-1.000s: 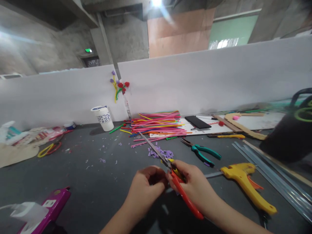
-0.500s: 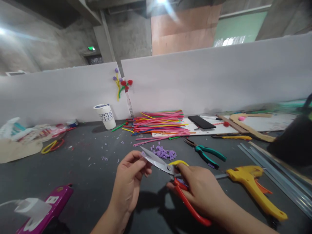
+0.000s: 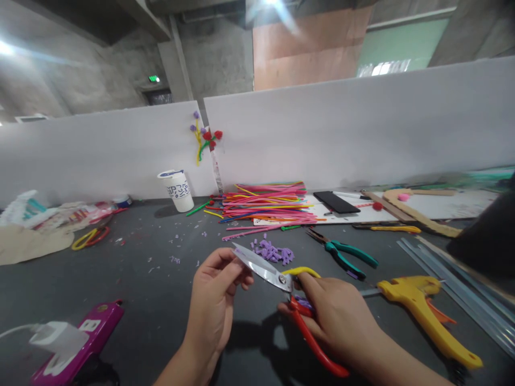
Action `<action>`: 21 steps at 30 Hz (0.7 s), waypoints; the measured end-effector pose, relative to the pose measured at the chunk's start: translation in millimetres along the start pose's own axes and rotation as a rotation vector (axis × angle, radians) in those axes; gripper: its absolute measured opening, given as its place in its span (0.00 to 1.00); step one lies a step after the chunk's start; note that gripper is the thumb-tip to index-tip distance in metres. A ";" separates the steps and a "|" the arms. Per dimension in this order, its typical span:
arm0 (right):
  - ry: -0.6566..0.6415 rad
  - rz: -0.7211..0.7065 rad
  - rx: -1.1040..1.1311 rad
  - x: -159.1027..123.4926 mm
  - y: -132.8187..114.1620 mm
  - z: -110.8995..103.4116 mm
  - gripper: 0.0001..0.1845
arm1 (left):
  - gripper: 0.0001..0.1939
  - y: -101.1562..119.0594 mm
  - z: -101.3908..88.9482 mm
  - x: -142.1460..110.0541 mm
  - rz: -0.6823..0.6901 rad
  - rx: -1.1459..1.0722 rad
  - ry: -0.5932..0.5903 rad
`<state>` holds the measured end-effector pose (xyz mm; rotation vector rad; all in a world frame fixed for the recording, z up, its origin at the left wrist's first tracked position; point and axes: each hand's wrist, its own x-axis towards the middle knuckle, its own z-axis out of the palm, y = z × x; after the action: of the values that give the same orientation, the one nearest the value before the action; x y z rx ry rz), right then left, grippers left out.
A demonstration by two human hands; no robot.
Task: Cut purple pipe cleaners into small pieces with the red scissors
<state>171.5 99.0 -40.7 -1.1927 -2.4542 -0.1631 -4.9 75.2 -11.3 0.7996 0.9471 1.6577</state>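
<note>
My right hand is wrapped around scissors with one red and one yellow handle. Their blades look closed together, pointing left, with the tip at the fingers of my left hand. That hand is closed in a pinch; whatever is between its fingertips is hidden or too small to make out. Just beyond the blades lies a pile of short purple pieces on the dark table. More purple bits show between the scissor handles beside my right hand.
Pliers with teal handles and a yellow glue gun lie to the right. Behind are a bundle of coloured fuzzy stems, a black phone and a paper cup. A purple power strip lies front left.
The scissor blades have gone from slightly apart to closed. My left hand keeps its pinch by the tip. The whole view has shifted slightly.
</note>
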 end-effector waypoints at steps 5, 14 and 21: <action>0.018 -0.023 -0.001 -1.7 0.1 0.0 0.22 | 0.01 1.4 1.2 0.3 0.000 -0.008 -0.001; 0.039 -0.028 -0.016 0.1 0.1 0.4 0.22 | 0.01 1.4 0.6 -0.3 -0.017 -0.013 0.000; 0.022 -0.024 -0.022 0.5 -0.5 0.5 0.21 | 0.02 1.5 1.6 1.1 -0.003 -0.004 0.008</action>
<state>170.6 99.2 -40.9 -1.1642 -2.4547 -0.2097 -4.5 76.3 -9.2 0.7891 0.9502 1.6605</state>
